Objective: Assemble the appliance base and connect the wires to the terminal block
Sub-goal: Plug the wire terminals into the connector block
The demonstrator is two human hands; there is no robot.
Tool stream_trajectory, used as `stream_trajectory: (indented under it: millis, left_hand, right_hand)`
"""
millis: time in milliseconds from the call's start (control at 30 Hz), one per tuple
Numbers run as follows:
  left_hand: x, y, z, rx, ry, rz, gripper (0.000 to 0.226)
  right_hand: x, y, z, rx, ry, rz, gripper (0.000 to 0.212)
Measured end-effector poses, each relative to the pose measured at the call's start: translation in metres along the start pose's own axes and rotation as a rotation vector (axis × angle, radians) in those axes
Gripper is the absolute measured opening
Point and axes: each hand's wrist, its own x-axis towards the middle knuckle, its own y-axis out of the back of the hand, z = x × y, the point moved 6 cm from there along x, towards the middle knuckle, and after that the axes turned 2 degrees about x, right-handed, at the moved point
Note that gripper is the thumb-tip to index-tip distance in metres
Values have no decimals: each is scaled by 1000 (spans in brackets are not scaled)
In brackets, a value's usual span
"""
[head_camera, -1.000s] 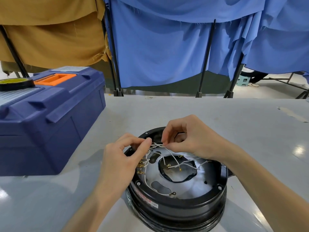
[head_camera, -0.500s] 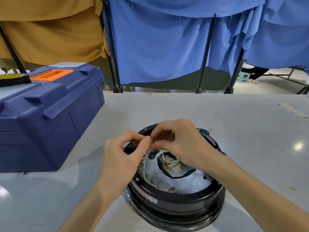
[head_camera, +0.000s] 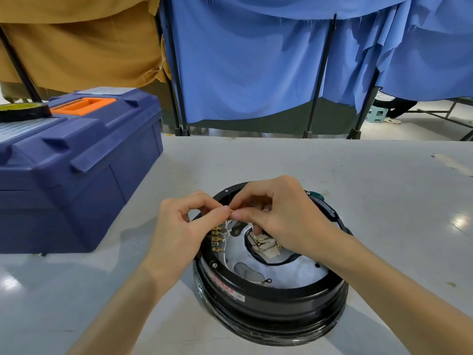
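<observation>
A round black appliance base (head_camera: 271, 298) stands upside down on the grey table, its silver inner plate showing. Thin white wires (head_camera: 226, 234) with brass terminals run along its left inner edge; one loose ring terminal (head_camera: 268, 280) lies on the plate. My left hand (head_camera: 184, 226) and my right hand (head_camera: 279, 213) meet over the base's far left rim. Both pinch a small brass wire terminal (head_camera: 232, 210) between thumb and forefinger. The terminal block itself is hidden under my fingers.
A large dark blue toolbox (head_camera: 76, 170) with an orange handle stands at the left, a roll of black tape (head_camera: 24, 111) on its lid. Blue and tan cloth screens on black stands (head_camera: 317, 80) close off the table's far edge. Bare grey table (head_camera: 384, 188) lies to the right.
My right hand has moved left to meet my left hand, and both now pinch one terminal. The bundle of wires stretched across the plate a second ago is gathered at the left edge.
</observation>
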Motion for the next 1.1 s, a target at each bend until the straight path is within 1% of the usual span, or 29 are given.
stream_trajectory:
  millis: [133, 167, 233, 333, 433, 500, 567, 667, 800, 967, 1100]
  left_hand:
    - [1, -3, -3, -34, 62, -56, 19]
    - [2, -3, -5, -47, 91, -65, 21]
    - [5, 3, -10, -16, 137, -22, 31]
    - [8, 16, -19, 189, 190, 53, 44]
    - [7, 21, -24, 445, 228, 31, 54]
    - [5, 19, -25, 581, 252, 8, 57]
    - [4, 17, -23, 689, 237, 9, 60]
    - [2, 17, -13, 822, 170, 29, 63]
    - [1, 14, -11, 872, 146, 30, 59]
    - [0, 12, -12, 863, 119, 36, 57]
    - [2, 12, -16, 866, 119, 5, 59]
  right_hand:
    - [0, -1, -2, -43, -14, -46, 5]
    - [-1, 0, -2, -43, -27, -56, 5]
    - [-3, 1, 1, -42, -58, -92, 7]
    - [-8, -7, 3, -44, -106, -203, 9]
    - [-10, -18, 6, -77, -151, -299, 8]
    - [-9, -23, 4, -139, -132, -334, 6]
    - [-8, -28, 2, -222, -95, -335, 5]
    - [-5, -30, -1, -294, -96, -283, 5]
    - [-5, -30, -1, -351, -109, -214, 6]
    - [-8, -32, 2, -280, -142, -191, 10]
    - [-10, -33, 7, -95, -208, -216, 12]
